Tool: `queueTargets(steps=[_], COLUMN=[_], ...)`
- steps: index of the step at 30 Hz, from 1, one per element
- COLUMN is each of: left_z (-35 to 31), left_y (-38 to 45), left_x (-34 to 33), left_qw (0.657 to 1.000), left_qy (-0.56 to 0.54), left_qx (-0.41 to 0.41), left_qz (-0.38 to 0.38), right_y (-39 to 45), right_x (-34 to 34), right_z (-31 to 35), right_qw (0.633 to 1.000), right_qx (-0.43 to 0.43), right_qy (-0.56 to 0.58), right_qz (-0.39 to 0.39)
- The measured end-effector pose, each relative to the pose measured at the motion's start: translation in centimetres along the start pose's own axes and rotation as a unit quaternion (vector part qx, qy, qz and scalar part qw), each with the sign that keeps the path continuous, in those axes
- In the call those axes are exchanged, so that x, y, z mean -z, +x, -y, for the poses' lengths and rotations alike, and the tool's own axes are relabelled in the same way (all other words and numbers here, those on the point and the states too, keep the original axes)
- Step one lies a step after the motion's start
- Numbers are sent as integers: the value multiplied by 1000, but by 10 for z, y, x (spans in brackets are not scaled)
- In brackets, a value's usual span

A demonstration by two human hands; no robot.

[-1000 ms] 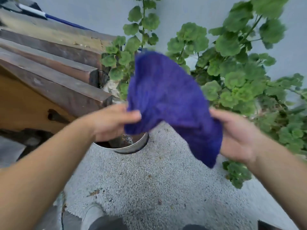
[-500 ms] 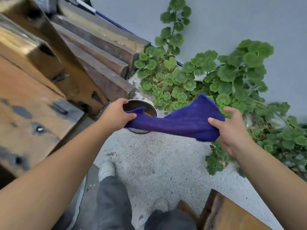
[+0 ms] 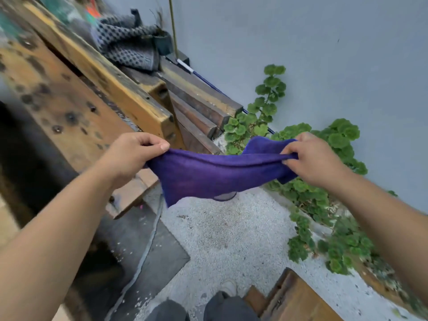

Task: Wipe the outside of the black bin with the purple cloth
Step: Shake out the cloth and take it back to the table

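Between both hands, the purple cloth (image 3: 215,172) hangs stretched and soft, its fuzzy weave sagging to a loose corner at lower left. The left hand (image 3: 129,156) has its grip pinched on one end; the right hand (image 3: 312,161) is clenched on the bunched other end. Below lies pale, gritty gravel (image 3: 231,232). A round metal rim (image 3: 225,196) peeks under the cloth. Beyond, weathered wooden beams (image 3: 196,105) slant left, round-leaved green plants (image 3: 335,144) crowd a smooth grey wall (image 3: 324,54). No black bin shows.

Head cam, fwd-down, close.
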State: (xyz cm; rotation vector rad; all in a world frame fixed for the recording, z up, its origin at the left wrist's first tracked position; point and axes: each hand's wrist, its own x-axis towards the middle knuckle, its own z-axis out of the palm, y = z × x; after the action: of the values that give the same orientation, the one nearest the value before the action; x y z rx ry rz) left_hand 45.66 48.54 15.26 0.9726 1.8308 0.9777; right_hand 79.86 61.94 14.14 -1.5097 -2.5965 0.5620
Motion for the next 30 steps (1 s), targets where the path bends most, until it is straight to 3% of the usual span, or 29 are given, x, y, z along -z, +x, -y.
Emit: queueTargets(steps=[1,3,5,7,9,11,13,14,16,18,20,23,27,30], left_z=[-7,-13,-14,-14,-12,-6,3,7,16,29,40,51,58,66], left_y=[-14,-35,-50,-67,-80,-96,-109,-115,-130,-143,-157,-181,-220,-247], left_x=[13,38,54,69,87,115,140,150,163,166,166,162,162,180], left_qw=[1000,987,942,915,901,901,924,946,993,986,968,959,983,993], left_qy=[1,146,326,382,390,365,323,279,81,-103,-182,-226,-153,-103], left_qx=[-1,-35,-85,-116,-151,-187,-158,-115,5,112,160,166,101,55], left_qz=[28,50,5,-54,-115,-138,-131,-121,-88,-72,-62,-35,0,-1], right_y=[-2,-5,-10,-17,-24,-28,-24,-23,-20,-21,-29,-51,-95,-125], right_x=[12,34,54,65,72,74,73,70,62,47,29,-3,-48,-66], right_z=[7,19,34,56,81,110,133,146,175,208,248,312,395,442], right_qw=[1000,1000,997,990,993,990,979,974,967,961,955,938,896,836], right_qx=[6,16,51,110,114,74,44,28,4,-14,-25,-31,-26,-45], right_qy=[-7,-21,-61,-85,-9,117,199,225,255,271,283,306,379,468], right_qz=[-7,-3,13,18,3,6,8,9,20,49,90,161,232,283])
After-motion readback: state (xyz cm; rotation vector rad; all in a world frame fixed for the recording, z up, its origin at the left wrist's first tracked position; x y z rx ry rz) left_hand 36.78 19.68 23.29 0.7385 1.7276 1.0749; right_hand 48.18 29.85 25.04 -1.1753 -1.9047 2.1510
